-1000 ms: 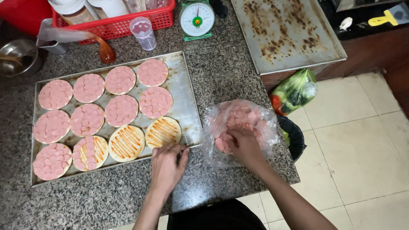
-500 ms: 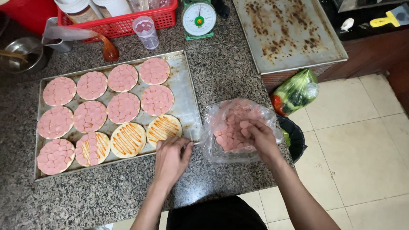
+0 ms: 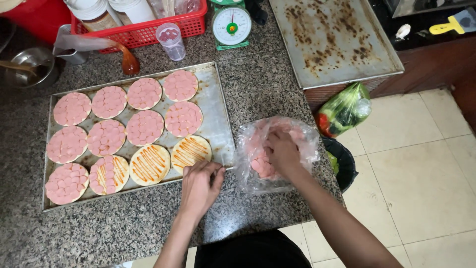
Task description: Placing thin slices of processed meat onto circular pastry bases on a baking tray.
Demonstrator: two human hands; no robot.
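Right hand [image 3: 281,151] in sausage bag [image 3: 302,141], left hand [image 3: 201,186] at tray [image 3: 218,119] — edge

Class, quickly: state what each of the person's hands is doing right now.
Left hand: closed, fingers curled at the near edge of the baking tray; any hold cannot be told.
Right hand: inside the plastic bag of sausage slices; grip cannot be told.

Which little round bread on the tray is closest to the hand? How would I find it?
Start at the big metal baking tray on the speckled counter, then look along its front row. The round base at the right end sits just above the left hand. Most rounds are covered in pink sausage slices, but this one shows only orange sauce stripes, like its left neighbour, and it lies nearest the tray's bare right side.
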